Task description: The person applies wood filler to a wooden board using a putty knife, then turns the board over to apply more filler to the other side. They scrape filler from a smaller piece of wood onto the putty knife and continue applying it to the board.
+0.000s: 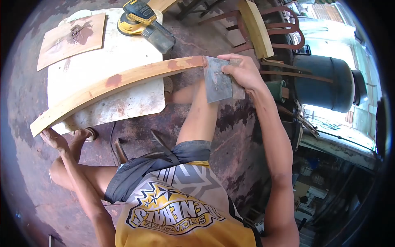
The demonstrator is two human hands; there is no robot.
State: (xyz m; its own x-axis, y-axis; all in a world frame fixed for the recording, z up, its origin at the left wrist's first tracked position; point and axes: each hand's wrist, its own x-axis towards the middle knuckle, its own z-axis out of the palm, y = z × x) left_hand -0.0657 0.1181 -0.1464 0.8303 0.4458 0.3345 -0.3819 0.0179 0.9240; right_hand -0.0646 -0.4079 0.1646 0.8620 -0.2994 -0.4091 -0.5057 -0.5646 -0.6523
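Note:
A long curved wooden piece [135, 77] with reddish-brown patches lies across the white board [123, 101]. My left hand [55, 140] grips its lower left end from below, fingers wrapped round the edge. At the opposite end, my right hand [242, 72] is closed on a flat grey metal scraper [218, 80], thumb on top. The blade's left edge meets the end of the wood, beside a reddish patch.
A yellow and black sander [140, 18] and a thin wooden panel [74, 39] with a dark stain rest on the board. Wooden chair parts [257, 29] stand at the upper right, near a blue drum [325, 82] and a green container [276, 90].

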